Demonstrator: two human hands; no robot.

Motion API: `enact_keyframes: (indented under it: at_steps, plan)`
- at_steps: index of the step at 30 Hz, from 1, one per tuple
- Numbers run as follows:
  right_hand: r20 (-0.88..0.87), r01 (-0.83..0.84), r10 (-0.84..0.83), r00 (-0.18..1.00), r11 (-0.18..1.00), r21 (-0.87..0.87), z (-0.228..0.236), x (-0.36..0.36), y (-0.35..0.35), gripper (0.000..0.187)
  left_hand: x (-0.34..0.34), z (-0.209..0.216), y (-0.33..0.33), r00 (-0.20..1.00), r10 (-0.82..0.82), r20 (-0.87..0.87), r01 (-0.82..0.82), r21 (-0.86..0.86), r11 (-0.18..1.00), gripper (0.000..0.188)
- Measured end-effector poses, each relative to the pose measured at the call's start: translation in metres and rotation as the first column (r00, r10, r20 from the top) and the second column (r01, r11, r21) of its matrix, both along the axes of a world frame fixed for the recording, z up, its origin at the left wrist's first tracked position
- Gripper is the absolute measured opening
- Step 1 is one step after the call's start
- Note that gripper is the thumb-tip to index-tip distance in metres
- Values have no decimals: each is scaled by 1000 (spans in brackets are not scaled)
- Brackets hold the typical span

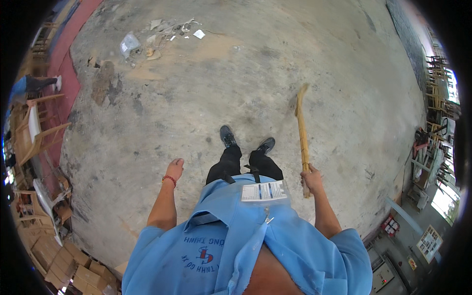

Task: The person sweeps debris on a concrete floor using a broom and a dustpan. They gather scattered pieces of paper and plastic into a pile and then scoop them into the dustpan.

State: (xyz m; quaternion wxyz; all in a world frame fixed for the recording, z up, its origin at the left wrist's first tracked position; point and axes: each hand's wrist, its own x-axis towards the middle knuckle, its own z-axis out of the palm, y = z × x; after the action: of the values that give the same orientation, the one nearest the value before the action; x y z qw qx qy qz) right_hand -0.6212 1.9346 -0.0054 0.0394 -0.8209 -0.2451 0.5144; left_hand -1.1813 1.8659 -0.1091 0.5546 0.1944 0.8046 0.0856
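Note:
My right hand (pixel 312 180) is wrapped round the handle of a yellowish straw broom (pixel 302 129). The broom points away from me, its curved, brushy end at the far side above the concrete floor. Down at my left side hangs my left hand (pixel 174 169), empty and loosely open, with a red bead bracelet at the wrist. Far ahead to the left, a heap of litter (pixel 156 39) lies on the floor, with scraps of paper, a clear plastic bag (pixel 130 45) and brownish dust around it.
Wooden chair frames (pixel 37 130) stand along the left by a red floor strip (pixel 64 83), where another person (pixel 37 84) is partly seen. Cardboard boxes (pixel 59 260) are stacked at the lower left. Stacked wooden furniture (pixel 437 88) and a red-and-black machine (pixel 421 139) line the right side.

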Motion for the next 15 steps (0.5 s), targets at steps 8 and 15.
enact_keyframes:
  at_steps: [8,15]
  plan:
    - [-492,-7,-33,870,997,-80,-63,-141,29,53,2,7,-12,998,61,32,-59,-66,996,47]
    - [-270,-538,561,782,827,160,-45,-168,92,61,5,3,44,997,45,59,-44,-32,999,47]
